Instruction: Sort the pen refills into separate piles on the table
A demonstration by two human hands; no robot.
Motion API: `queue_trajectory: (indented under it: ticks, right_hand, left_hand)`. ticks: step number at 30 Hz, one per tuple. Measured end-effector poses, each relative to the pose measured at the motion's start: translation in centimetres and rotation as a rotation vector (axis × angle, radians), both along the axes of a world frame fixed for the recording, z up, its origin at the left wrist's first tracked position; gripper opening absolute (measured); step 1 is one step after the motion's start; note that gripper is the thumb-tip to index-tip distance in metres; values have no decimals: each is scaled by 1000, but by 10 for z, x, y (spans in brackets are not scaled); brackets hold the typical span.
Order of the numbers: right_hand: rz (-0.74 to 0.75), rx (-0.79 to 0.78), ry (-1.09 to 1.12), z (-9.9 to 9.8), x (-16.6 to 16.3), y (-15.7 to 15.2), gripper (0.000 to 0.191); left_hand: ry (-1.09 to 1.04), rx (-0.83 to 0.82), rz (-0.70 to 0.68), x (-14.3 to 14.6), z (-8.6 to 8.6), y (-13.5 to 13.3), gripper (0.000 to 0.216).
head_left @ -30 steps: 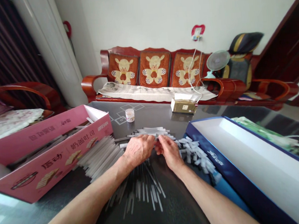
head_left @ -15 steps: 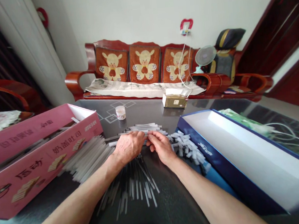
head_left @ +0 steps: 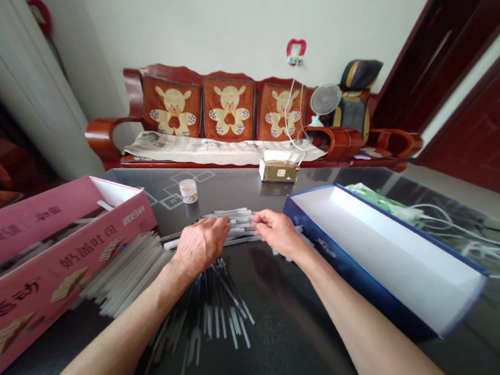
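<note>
My left hand (head_left: 204, 241) is closed, knuckles up and fingers curled down, above a fan of thin dark sticks with pale ends (head_left: 219, 312); what its fingertips hold is hidden. To its right, my right hand (head_left: 278, 232) has thumb and forefinger drawn together, and anything between them is too small to make out. Between and behind the hands lies a row of whitish thin tubes (head_left: 240, 226). Short clear pieces partly show beneath and beside my right hand. A thick bundle of translucent tubes (head_left: 124, 274) lies left of my left forearm.
At left stands a pink box (head_left: 126, 221) with thin items inside. A dark blue box with a white inside (head_left: 382, 246) stands at right, beside white cables (head_left: 483, 249). Farther back are a small white jar (head_left: 188, 191) and a tissue pack (head_left: 279, 171). A wooden sofa stands beyond.
My hands have moved apart, the right one shifting right over the short clear pieces. The camera view has turned slightly, so the boxes and sofa appear farther left.
</note>
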State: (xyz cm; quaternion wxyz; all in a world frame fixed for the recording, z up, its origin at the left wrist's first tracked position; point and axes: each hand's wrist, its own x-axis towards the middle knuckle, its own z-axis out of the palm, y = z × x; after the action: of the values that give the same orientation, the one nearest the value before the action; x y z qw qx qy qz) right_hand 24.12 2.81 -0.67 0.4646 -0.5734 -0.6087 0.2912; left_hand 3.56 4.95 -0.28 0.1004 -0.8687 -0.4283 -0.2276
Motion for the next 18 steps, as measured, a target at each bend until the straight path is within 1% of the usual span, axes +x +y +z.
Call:
queue_trajectory:
  ticks: [2,3,4,6,8,10,11,13,15,16,18]
  right_hand:
    - [-83,123,-388,5,20,0,16]
    - [-117,152,-543,6,30,0,20]
    - [-145,148,-669,7,38,0,24]
    - [-194,96,-830,6,50,0,29]
    - [-221,65,-879,5,52,0,28]
    - [-195,120,-810,6,45,-1,24]
    - [-151,164,-727,7,38,-2,22]
    - [-18,222,-486,10,21,-5,20]
    - [110,186,-220,10,2,-8,18]
    - [153,158,-128,10,-6,-10,17]
    - [185,109,-21,9,-18,-13,16]
  left_hand:
    - [21,-20,-14,1,-1,-1,31]
    - [28,-30,-24,1,-1,-1,31]
    - [34,-38,-37,2,-1,-2,30]
    - [41,-40,-70,3,-3,-3,29]
    - [45,-28,-95,5,-4,-4,29]
    - [41,-8,-108,5,-6,-5,30]
    - [37,2,-114,6,-6,-5,30]
    - [26,21,-131,7,-7,-5,31]
    - [13,28,-146,8,-7,-5,31]
    - [8,27,-153,8,-7,-6,31]
    - [-1,22,-166,9,-7,-6,31]
